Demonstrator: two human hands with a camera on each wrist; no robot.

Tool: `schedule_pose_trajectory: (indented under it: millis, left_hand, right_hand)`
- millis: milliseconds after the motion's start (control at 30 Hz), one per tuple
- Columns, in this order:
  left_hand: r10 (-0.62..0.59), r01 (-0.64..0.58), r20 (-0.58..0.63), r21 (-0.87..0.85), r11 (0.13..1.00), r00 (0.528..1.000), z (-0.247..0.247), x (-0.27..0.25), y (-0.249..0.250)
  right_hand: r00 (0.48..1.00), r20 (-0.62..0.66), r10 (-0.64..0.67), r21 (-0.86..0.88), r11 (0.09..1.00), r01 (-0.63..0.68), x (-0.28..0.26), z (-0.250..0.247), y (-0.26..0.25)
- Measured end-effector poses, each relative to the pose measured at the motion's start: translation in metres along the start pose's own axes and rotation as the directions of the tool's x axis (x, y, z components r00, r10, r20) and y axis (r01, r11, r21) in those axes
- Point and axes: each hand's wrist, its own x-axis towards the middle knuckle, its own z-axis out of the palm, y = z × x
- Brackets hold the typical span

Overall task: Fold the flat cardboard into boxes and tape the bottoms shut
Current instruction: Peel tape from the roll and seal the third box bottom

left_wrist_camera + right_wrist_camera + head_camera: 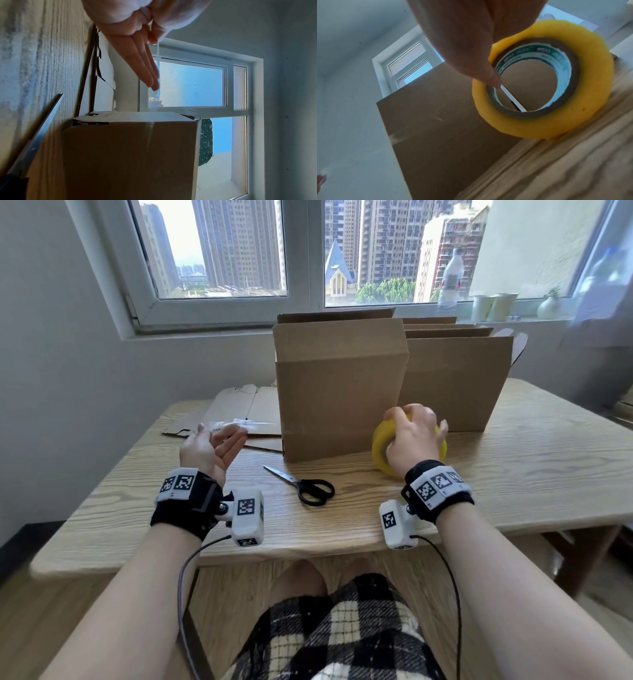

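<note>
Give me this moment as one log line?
left hand: pinches clear tape strip | right hand: grips yellow tape roll on table | box: upright | scissors: untouched

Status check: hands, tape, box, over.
Right hand grips tape roll. Left hand pinches clear tape strip. Box upright; scissors lie before it.

Left of centre in the head view, the left hand is hovering palm up, its thumb pinching a clear tape strip against nearly straight fingers. Right of centre, the right hand is gripping the yellow tape roll from above, fingers curled.
</note>
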Motion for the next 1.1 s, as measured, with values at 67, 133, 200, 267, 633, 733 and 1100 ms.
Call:
schedule_pose_trajectory:
  millis: [67, 133, 200, 267, 633, 733, 1100]
  left_hand:
    - [0.018, -0.019, 0.021, 0.063, 0.998, 1.0, 0.002, 0.0, -0.005]
    - [0.015, -0.022, 0.053, 0.122, 0.992, 0.998, 0.009, -0.006, -0.01]
    - [-0.01, -0.004, 0.082, 0.169, 0.986, 0.997, 0.019, -0.013, -0.015]
    - [-0.04, 0.015, 0.116, 0.209, 0.978, 0.992, 0.031, -0.02, -0.018]
    - [0.009, -0.028, 0.077, 0.255, 0.967, 0.997, 0.054, -0.023, -0.033]
    - [0.017, -0.03, 0.054, 0.234, 0.972, 0.998, 0.05, -0.021, -0.033]
    - [-0.049, 0.052, -0.023, 0.164, 0.985, 0.999, 0.034, -0.013, -0.027]
  right_hand:
    - [0.994, 0.03, 0.105, 0.017, 0.994, -0.106, 0.004, -0.003, 0.005]
    - [0.977, 0.064, 0.203, 0.05, 0.977, -0.206, 0.01, -0.009, 0.014]
    - [0.955, 0.088, 0.282, 0.104, 0.951, -0.291, 0.015, -0.016, 0.026]
    - [0.935, 0.097, 0.341, 0.154, 0.923, -0.353, 0.02, -0.024, 0.038]
    - [0.938, 0.106, 0.331, 0.126, 0.931, -0.343, 0.03, -0.027, 0.054]
    - [0.946, 0.094, 0.309, 0.094, 0.944, -0.318, 0.029, -0.024, 0.05]
    - [0.955, 0.125, 0.269, -0.031, 0.963, -0.268, 0.024, -0.024, 0.035]
